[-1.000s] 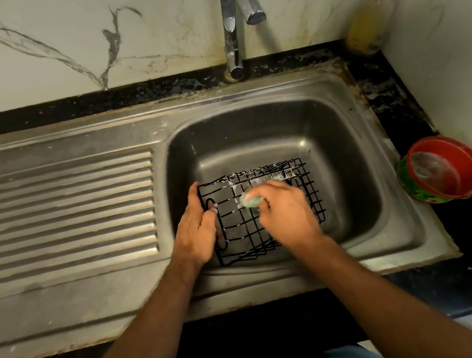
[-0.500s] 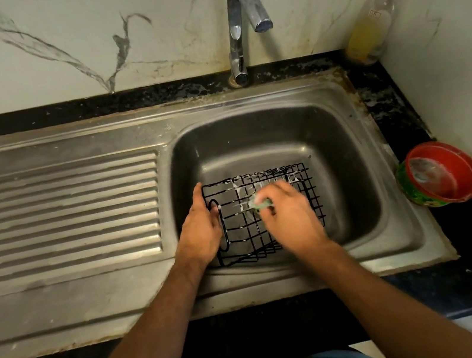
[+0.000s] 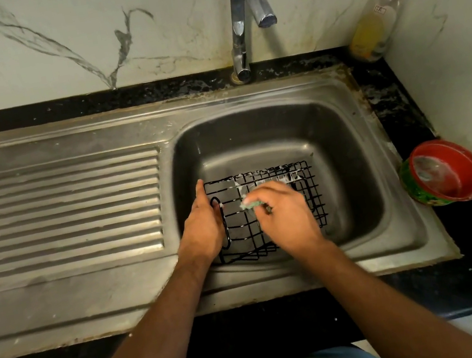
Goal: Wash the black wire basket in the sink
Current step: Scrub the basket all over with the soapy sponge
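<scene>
Sponge (image 3: pixel 253 204) slid left across the foam-streaked black wire basket (image 3: pixel 279 202).

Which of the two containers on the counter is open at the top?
The red tub right of the sink: it has no lid. The soap bottle in the back corner is capped by a pump.

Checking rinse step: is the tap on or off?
Off, as far as the frame shows: no water falls from the faucet spout into the sink; the wire basket shows only suds.

Head camera looks steeply down, close over the sink (image 3: pixel 338 89).
</scene>
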A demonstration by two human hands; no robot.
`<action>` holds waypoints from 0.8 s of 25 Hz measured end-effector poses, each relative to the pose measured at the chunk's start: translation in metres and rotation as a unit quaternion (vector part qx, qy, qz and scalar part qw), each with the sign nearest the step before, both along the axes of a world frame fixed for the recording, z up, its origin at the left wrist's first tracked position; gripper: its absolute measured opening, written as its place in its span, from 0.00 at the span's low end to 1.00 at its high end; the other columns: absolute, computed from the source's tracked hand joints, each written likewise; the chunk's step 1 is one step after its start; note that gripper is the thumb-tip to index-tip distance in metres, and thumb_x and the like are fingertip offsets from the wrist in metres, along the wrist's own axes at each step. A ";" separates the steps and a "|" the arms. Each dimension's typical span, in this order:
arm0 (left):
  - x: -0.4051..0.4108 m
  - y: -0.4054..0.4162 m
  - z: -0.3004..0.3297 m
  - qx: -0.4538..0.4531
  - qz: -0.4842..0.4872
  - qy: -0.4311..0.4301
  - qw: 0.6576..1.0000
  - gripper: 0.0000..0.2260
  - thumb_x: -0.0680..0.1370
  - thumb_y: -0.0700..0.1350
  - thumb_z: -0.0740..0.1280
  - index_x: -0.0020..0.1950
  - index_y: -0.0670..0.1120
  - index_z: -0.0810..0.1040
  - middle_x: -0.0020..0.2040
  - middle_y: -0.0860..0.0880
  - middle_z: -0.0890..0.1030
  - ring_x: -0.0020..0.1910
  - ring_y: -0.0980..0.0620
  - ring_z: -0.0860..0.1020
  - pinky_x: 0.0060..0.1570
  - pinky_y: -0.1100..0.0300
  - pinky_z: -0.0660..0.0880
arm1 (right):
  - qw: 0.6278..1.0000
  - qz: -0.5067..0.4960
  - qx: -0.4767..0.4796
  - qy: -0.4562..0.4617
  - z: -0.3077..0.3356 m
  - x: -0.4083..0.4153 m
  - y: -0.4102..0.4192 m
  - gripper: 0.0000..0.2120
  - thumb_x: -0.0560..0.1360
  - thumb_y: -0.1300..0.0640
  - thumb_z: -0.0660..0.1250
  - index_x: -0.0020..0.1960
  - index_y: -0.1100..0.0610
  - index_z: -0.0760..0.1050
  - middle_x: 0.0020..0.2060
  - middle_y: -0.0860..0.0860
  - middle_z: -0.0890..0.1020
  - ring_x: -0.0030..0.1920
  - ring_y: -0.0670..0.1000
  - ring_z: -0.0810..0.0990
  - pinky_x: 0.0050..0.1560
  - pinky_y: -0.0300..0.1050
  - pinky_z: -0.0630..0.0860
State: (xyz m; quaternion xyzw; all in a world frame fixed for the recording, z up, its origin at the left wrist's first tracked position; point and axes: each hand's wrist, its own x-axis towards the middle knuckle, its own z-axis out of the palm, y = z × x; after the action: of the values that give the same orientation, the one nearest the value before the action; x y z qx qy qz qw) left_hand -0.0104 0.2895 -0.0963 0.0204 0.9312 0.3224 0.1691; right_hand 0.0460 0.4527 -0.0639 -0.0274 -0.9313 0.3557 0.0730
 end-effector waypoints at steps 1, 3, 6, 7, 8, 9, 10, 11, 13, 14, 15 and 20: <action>-0.001 0.000 -0.001 -0.002 0.005 -0.001 1.000 0.30 0.86 0.47 0.55 0.83 0.55 0.43 0.71 0.44 0.73 0.55 0.44 0.81 0.58 0.42 0.79 | 1.000 -0.014 0.010 -0.009 -0.005 -0.003 0.010 0.12 0.76 0.65 0.69 0.54 0.52 0.84 0.53 0.47 0.82 0.50 0.44 0.77 0.57 0.32 0.72; 0.000 0.001 0.000 -0.007 0.006 -0.011 1.000 0.29 0.86 0.47 0.55 0.83 0.55 0.43 0.73 0.44 0.71 0.57 0.43 0.80 0.61 0.42 0.78 | 0.995 -0.075 0.009 -0.060 -0.010 -0.007 0.030 0.15 0.76 0.64 0.68 0.60 0.51 0.81 0.56 0.49 0.79 0.50 0.46 0.77 0.58 0.35 0.74; 0.000 0.003 0.004 -0.023 0.011 -0.023 0.999 0.30 0.86 0.45 0.55 0.84 0.53 0.42 0.75 0.44 0.69 0.59 0.42 0.79 0.64 0.44 0.76 | 0.989 -0.117 -0.003 -0.088 -0.009 -0.013 0.035 0.15 0.77 0.64 0.68 0.60 0.52 0.81 0.57 0.50 0.79 0.44 0.45 0.80 0.54 0.32 0.73; 0.000 0.003 0.006 -0.030 0.013 -0.022 0.999 0.31 0.86 0.44 0.56 0.84 0.52 0.42 0.76 0.44 0.68 0.61 0.41 0.79 0.65 0.44 0.75 | 0.993 -0.095 -0.011 -0.074 -0.006 -0.013 0.026 0.13 0.77 0.63 0.69 0.58 0.52 0.82 0.55 0.49 0.80 0.43 0.43 0.79 0.53 0.32 0.74; 0.000 0.004 0.007 -0.038 0.012 -0.020 0.999 0.33 0.85 0.43 0.58 0.84 0.52 0.41 0.76 0.44 0.68 0.63 0.41 0.78 0.66 0.44 0.74 | 0.997 -0.063 -0.016 -0.051 -0.003 -0.011 0.014 0.12 0.76 0.63 0.69 0.57 0.52 0.83 0.54 0.48 0.81 0.44 0.43 0.79 0.54 0.33 0.74; 0.001 0.004 0.008 -0.044 0.009 -0.019 0.999 0.35 0.84 0.40 0.59 0.84 0.51 0.41 0.77 0.43 0.67 0.64 0.40 0.77 0.66 0.44 0.74 | 0.999 -0.034 -0.019 -0.028 -0.001 -0.008 0.003 0.11 0.76 0.63 0.69 0.55 0.53 0.84 0.54 0.47 0.81 0.47 0.43 0.79 0.55 0.33 0.73; 0.001 0.003 0.007 -0.047 0.005 -0.019 0.999 0.36 0.83 0.38 0.60 0.84 0.51 0.41 0.77 0.43 0.67 0.65 0.40 0.77 0.67 0.44 0.73 | 1.000 -0.016 -0.022 -0.015 0.000 -0.005 -0.003 0.11 0.76 0.64 0.68 0.54 0.53 0.83 0.53 0.47 0.80 0.49 0.43 0.78 0.56 0.33 0.72; 0.002 0.003 0.006 -0.049 0.002 -0.020 0.999 0.37 0.83 0.37 0.61 0.84 0.51 0.40 0.77 0.43 0.67 0.66 0.40 0.76 0.68 0.44 0.73 | 1.000 -0.010 -0.019 -0.018 0.000 -0.004 -0.003 0.10 0.76 0.64 0.68 0.53 0.53 0.83 0.53 0.46 0.79 0.49 0.43 0.77 0.55 0.32 0.71; 0.001 0.003 0.005 -0.048 0.006 -0.021 0.999 0.37 0.83 0.37 0.60 0.84 0.51 0.40 0.78 0.43 0.66 0.67 0.40 0.76 0.70 0.44 0.71 | 0.998 -0.025 0.005 -0.054 -0.008 -0.008 0.016 0.09 0.76 0.65 0.68 0.51 0.52 0.80 0.53 0.46 0.76 0.50 0.44 0.76 0.54 0.33 0.69; 0.000 0.003 0.004 -0.046 0.010 -0.022 0.999 0.36 0.83 0.38 0.60 0.84 0.51 0.41 0.78 0.43 0.66 0.67 0.40 0.76 0.70 0.44 0.71 | 0.996 -0.046 0.018 -0.076 -0.013 -0.011 0.030 0.10 0.76 0.65 0.68 0.50 0.51 0.79 0.53 0.46 0.75 0.51 0.45 0.76 0.55 0.35 0.70; 0.000 0.004 0.004 -0.043 0.012 -0.023 0.999 0.35 0.84 0.38 0.59 0.84 0.51 0.41 0.78 0.43 0.66 0.67 0.40 0.76 0.70 0.43 0.71 | 0.992 -0.077 0.027 -0.095 -0.019 -0.013 0.045 0.11 0.76 0.65 0.68 0.50 0.49 0.79 0.54 0.47 0.76 0.52 0.47 0.78 0.57 0.37 0.72; 0.000 0.005 0.001 -0.040 0.015 -0.016 0.999 0.34 0.84 0.40 0.58 0.84 0.52 0.41 0.78 0.43 0.66 0.66 0.39 0.76 0.70 0.41 0.71 | 0.985 -0.139 -0.007 -0.105 -0.022 -0.015 0.051 0.12 0.76 0.61 0.70 0.57 0.51 0.83 0.55 0.52 0.81 0.48 0.47 0.79 0.56 0.38 0.74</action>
State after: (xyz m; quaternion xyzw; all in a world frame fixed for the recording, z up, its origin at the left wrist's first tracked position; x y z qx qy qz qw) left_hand -0.0103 0.2945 -0.0949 -0.0059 0.9406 0.2878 0.1800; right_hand 0.0315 0.5041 -0.0863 -0.1945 -0.9183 0.3439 0.0234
